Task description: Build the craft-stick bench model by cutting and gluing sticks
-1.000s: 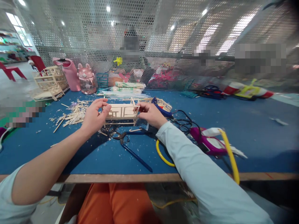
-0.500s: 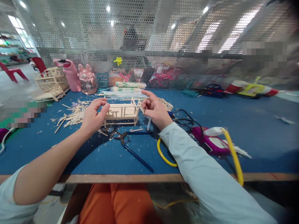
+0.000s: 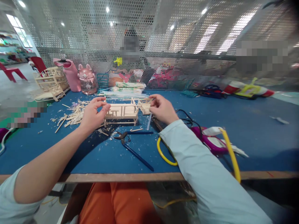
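A small model of pale wooden sticks [image 3: 122, 112] stands on the blue tabletop. My left hand [image 3: 93, 114] is at its left end, thumb and fingers closed around the end post. Right of the model lies a smaller stick frame [image 3: 144, 107]. My right hand [image 3: 163, 109] is over that frame's right part, fingers curled and pressed together; what they pinch is hidden. Under those fingertips a translucent stick [image 3: 149, 122] slants down to the table. Nearer to me lie blue-handled pliers [image 3: 123, 140], their handles spread.
Loose sticks and scraps [image 3: 74, 115] litter the left. Bundled sticks [image 3: 129, 87], a pink bottle [image 3: 71, 76] and a rabbit-eared jar [image 3: 87, 81] stand behind. A larger stick model [image 3: 51, 84] is at far left. A purple device [image 3: 216, 144] and a yellow tube [image 3: 231, 155] lie right.
My right hand has shifted right and its outstretched index finger has curled in. More of the small stick frame shows on its left. My left hand has hardly moved.
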The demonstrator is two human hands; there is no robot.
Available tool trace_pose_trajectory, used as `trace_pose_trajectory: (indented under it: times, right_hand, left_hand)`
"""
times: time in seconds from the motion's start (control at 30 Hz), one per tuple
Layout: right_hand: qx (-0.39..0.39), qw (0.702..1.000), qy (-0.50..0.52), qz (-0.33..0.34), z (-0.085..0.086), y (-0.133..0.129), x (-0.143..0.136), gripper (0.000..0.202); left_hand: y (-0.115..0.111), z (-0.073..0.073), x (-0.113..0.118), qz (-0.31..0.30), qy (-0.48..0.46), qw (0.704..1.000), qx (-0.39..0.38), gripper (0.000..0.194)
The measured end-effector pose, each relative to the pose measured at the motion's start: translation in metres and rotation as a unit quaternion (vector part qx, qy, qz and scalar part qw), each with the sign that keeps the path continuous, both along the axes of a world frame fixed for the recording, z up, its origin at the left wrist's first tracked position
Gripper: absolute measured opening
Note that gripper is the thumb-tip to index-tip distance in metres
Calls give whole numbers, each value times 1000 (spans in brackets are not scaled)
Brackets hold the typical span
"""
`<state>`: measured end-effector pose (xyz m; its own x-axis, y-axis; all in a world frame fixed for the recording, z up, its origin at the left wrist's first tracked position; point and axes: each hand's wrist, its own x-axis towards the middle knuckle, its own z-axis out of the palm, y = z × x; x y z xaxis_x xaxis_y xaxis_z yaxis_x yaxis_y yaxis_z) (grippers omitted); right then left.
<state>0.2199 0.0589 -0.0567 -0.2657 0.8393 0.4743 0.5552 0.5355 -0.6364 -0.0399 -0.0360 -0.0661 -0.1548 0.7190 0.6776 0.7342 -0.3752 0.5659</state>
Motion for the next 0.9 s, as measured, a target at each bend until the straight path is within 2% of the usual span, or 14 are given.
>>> trace_pose_trajectory:
  times: [0.1,0.17,0.23,0.33,0.5,0.67,0.77,0.9]
  right_hand:
    - [0,977,-114,-180,3,11,25,44]
    - [-47,950,-202,-233,1,19,37,50]
    - [-86,930,-266,-238,-5,25,42,53]
    - [-96,918,-304,-237,-12,30,40,49]
    - [-77,921,-324,-200,-15,31,37,44]
    - [-50,924,-343,-162,-16,35,37,43]
    - [-41,921,-345,-179,-17,37,36,45]
    - [-30,916,-326,-232,-17,35,34,51]
  left_hand:
    - [3,0,0,2,-25,1000,7,25]
    - [7,1,-1,4,-57,998,7,24]
    - [13,2,-2,3,-88,996,-7,25]
    - [22,5,-1,-6,-136,990,-39,30]
    - [30,11,4,-31,-272,960,-56,27]
    - [34,9,5,-59,-385,920,-25,22]
    - [36,7,3,-60,-413,909,-3,21]
    - [35,7,2,-63,-412,909,6,21]
